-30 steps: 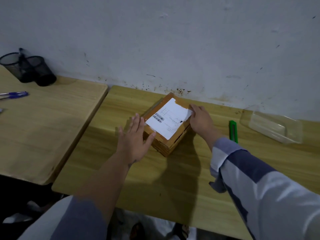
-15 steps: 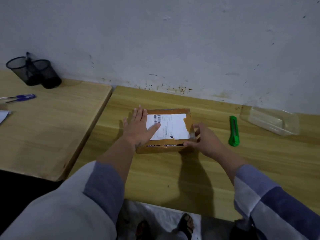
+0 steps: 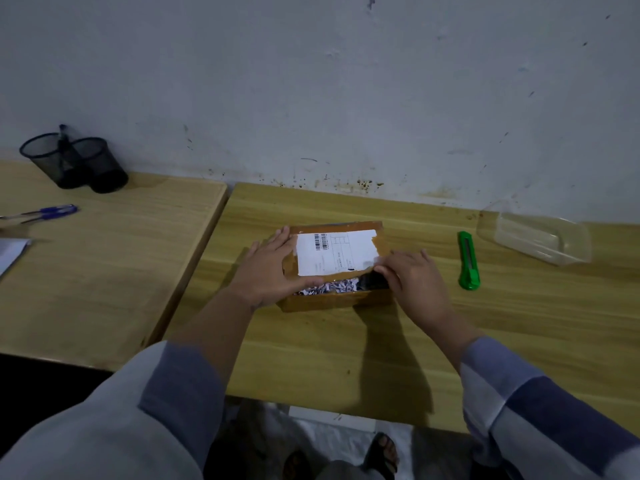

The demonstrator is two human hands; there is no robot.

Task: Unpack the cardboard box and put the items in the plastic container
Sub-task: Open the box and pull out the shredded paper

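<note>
The cardboard box (image 3: pixel 337 268) sits on the bench (image 3: pixel 346 341), near its middle, with a white shipping label (image 3: pixel 334 251) on the lid. The lid is raised slightly along the near edge, exposing shredded paper filler (image 3: pixel 329 287) in the gap.

The left hand (image 3: pixel 273 271) lies on the box's left end, fingers extended along the lid and thumb hooked at the near edge; its grip is released, pressing rather than clasping. The right hand (image 3: pixel 412 282) has its fingers curled at the lid's near right corner, apparently pinching the flap, though motion blur there prevents certainty.

Step in hand, as judged: opening the lid. To do it well, the left hand should steady the box body, not weigh on the lid, while the right lifts the flap evenly so the filler does not spill onto the bench.

The plastic container (image 3: pixel 536 237) stands well apart at the right, near the wall, with nothing visible inside. A green utility knife (image 3: pixel 468 261) lies between it and the box.

Not determinable: the items within the box, concealed by lid and filler; the label text, too small; a dark shape at the open right corner, unidentified. The left bench carries mesh pen holders (image 3: pixel 74 161) and a blue pen (image 3: pixel 45 212), partly cut off.
</note>
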